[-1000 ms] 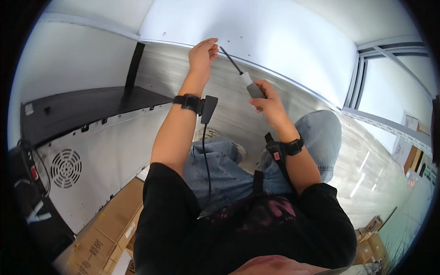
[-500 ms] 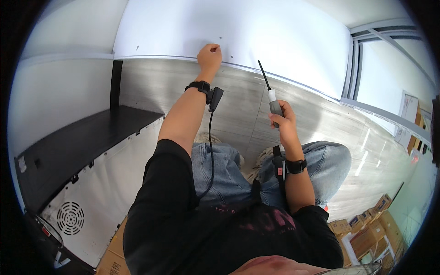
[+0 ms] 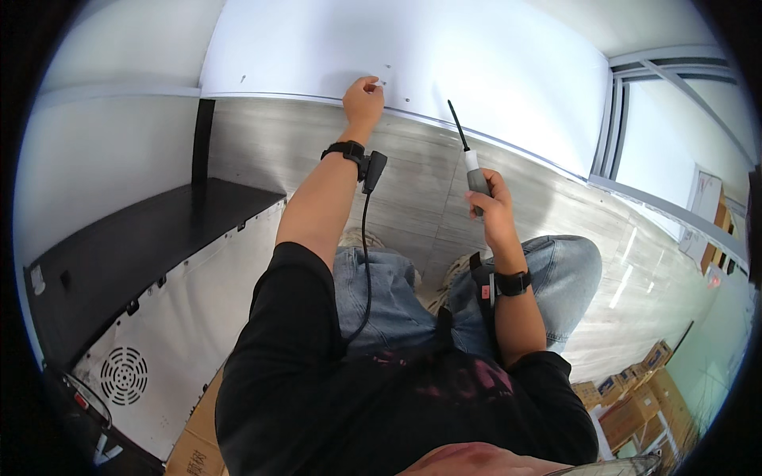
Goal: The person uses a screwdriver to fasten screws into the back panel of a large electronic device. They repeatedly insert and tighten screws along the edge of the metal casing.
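Right hand (image 3: 494, 208) lowered slim grey screwdriver (image 3: 470, 163).

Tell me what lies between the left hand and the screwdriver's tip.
In the head view, only bare white panel separates the left hand from the screwdriver tip, apart from one small dark hole.

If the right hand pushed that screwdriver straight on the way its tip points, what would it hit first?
Most likely the white panel. The right hand holds the screwdriver with its dark shaft aimed up at the panel, and nothing shows between them, though depth is hard to judge.
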Demonstrator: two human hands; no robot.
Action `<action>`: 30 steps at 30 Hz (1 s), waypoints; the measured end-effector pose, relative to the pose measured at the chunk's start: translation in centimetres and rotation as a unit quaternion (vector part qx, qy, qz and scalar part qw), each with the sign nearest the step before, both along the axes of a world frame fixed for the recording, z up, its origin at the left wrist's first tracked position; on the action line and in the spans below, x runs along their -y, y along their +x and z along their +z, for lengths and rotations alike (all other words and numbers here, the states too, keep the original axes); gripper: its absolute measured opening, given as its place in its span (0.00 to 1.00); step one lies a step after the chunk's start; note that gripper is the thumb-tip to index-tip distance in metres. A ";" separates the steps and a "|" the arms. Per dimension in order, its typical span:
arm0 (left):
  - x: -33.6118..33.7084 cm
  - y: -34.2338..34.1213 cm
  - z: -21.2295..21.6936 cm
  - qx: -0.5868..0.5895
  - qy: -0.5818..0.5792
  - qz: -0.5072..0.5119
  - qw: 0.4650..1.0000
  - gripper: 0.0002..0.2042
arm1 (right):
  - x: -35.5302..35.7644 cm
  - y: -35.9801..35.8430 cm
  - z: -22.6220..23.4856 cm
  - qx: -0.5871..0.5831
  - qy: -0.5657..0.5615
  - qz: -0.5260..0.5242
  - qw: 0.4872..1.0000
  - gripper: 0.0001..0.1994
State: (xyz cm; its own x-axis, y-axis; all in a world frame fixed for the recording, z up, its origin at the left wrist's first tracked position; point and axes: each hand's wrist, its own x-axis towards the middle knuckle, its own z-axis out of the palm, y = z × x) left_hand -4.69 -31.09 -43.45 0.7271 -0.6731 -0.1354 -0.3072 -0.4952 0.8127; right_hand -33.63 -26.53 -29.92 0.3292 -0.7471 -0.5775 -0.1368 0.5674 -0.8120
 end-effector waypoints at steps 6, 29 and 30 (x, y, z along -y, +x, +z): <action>-4.0 2.1 9.6 -0.319 -0.088 0.066 0.941 0.14 | 1.9 2.1 2.3 0.009 -0.011 0.041 0.999 0.17; -32.2 -12.0 48.7 0.299 -0.281 0.017 0.912 0.07 | -8.6 13.7 7.0 0.128 -0.047 0.420 0.897 0.17; -32.5 -10.8 47.6 0.274 -0.289 0.040 0.916 0.14 | -9.2 13.9 11.3 0.050 -0.035 0.417 0.907 0.17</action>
